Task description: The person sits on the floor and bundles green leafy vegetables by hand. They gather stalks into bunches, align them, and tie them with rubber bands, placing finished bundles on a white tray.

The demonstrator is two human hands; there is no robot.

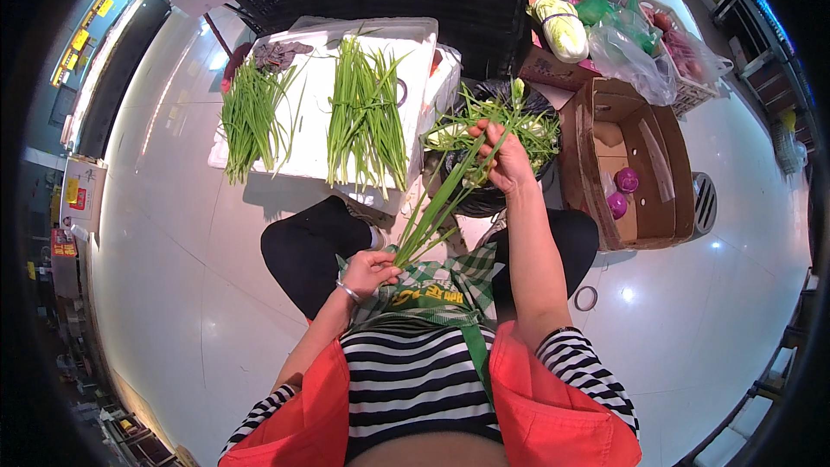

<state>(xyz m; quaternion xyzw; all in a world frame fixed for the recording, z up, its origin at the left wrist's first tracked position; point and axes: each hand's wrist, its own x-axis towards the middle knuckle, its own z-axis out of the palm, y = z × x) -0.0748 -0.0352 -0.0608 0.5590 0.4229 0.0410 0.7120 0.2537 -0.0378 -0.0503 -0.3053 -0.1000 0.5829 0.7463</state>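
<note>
My left hand (371, 274), with a bracelet at the wrist, grips one end of a small bunch of long green leaves (431, 213), likely garlic chives. My right hand (502, 159) is at the bunch's far end, thumb and fingers pinched on some leaf tips. Under and beyond it stands a bin lined with a black plastic bag (476, 204), heaped with green leaf scraps (541, 136). On the white foam box (305, 117) to the left lie a middle pile of chives (366, 123) and a left pile of chives (249, 120).
An open cardboard box (671, 175) with purple round items (626, 179) stands right of the bin. Behind it are a napa cabbage (563, 29), plastic bags (626, 55) and a white crate (690, 97). A roll of tape (585, 298) lies on the floor. A dark cloth (280, 55) rests on the foam box.
</note>
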